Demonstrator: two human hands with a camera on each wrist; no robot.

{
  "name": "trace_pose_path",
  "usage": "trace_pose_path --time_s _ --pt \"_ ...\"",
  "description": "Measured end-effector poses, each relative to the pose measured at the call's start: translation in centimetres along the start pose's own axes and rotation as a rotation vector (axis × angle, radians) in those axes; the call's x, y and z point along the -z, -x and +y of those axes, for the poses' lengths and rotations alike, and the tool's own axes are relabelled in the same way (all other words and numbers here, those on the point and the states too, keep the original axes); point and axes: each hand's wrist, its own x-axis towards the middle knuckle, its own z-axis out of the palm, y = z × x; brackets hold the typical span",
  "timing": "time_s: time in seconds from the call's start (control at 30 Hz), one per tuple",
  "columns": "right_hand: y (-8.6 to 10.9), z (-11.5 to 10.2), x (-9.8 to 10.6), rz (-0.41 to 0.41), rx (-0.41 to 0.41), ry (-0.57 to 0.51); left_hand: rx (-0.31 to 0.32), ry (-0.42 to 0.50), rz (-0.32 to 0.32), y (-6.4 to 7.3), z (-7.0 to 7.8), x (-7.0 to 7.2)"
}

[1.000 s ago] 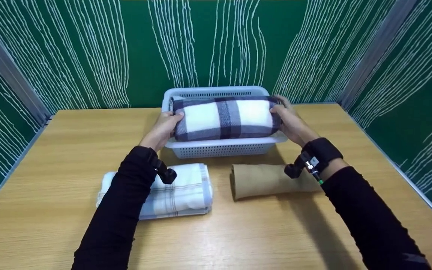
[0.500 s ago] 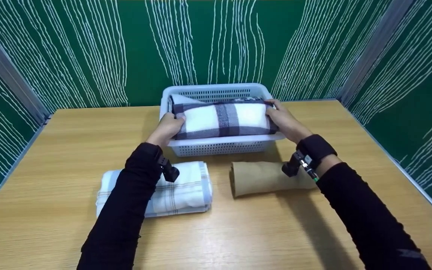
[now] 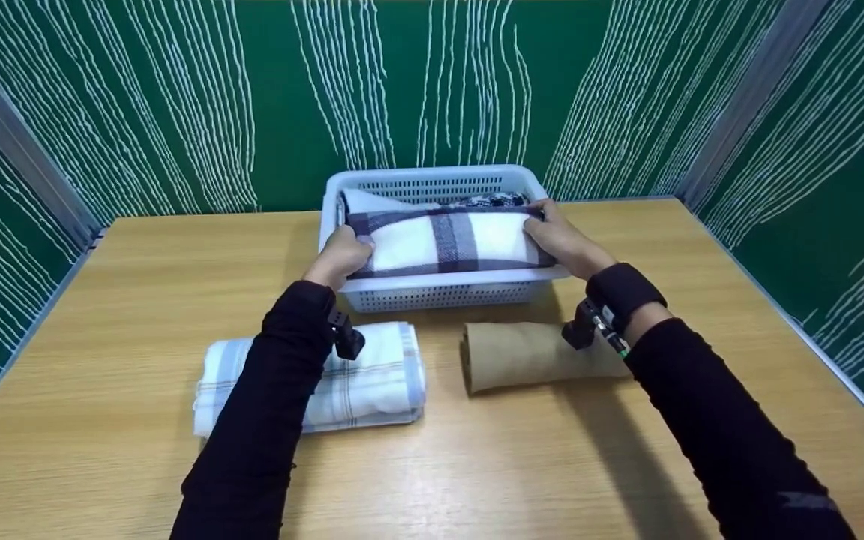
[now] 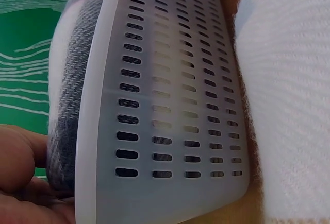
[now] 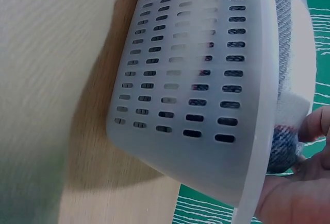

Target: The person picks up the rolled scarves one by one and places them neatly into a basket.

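Note:
A thick folded cloth (image 3: pixel 456 238) in dark grey and white plaid sits at the front of a pale plastic basket (image 3: pixel 447 281), partly below its rim. My left hand (image 3: pixel 340 251) grips its left end, thumb on top. At the other end my right hand (image 3: pixel 567 238) holds it the same way. In the left wrist view the plaid cloth (image 4: pixel 72 69) bulges above the basket's rim, with the left hand (image 4: pixel 20 167) at its end. The right wrist view has the right hand (image 5: pixel 301 183) pinching the cloth's corner beside the rim. The cloth's underside is hidden inside the basket.
Behind the plaid cloth in the basket lie a light cloth (image 3: pixel 372 199) and a black-and-white patterned one (image 3: pixel 496 199). Nearer on the wooden table (image 3: pixel 439 480) are a folded white-and-blue checked cloth (image 3: pixel 372 382) and a rolled tan cloth (image 3: pixel 522 356). Green walls (image 3: pixel 297 180) enclose the table.
Both hands have lowered the plaid cloth into the basket's front and drawn it slightly nearer, so the patterned cloth behind it now shows. The cloths on the table have stayed put.

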Motion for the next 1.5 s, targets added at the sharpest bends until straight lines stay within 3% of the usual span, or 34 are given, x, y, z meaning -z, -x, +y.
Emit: trace_pose_path --time_s 0.4,0.73,1.0,1.13,1.3,1.4,1.5 --pt "-0.4 0.0 -0.3 -0.026 0.008 0.141 0.049 -0.166 -0.043 -0.1 0.4 -0.3" --pt "-0.3 -0.2 -0.6 -0.052 -0.007 0.264 0.033 -0.501 -0.046 -0.3 0.6 -1.0" --pt "0.0 -0.5 -0.7 -0.075 -0.006 0.332 0.077 -0.626 -0.080 -0.4 1.1 -1.3" --pt "0.1 -0.7 -0.6 -0.062 0.002 0.326 0.083 -0.603 -0.055 -0.7 1.0 -1.4" --pt "0.7 -0.6 -0.4 -0.054 0.029 0.323 0.078 -0.434 -0.024 -0.7 0.8 -0.9" --pt "1.1 -0.8 -0.1 -0.055 0.035 0.340 0.014 -0.350 0.036 0.2 0.9 -0.4" --pt "1.8 -1.2 -0.1 -0.010 0.059 0.370 -0.116 -0.244 0.107 1.9 1.0 0.5"
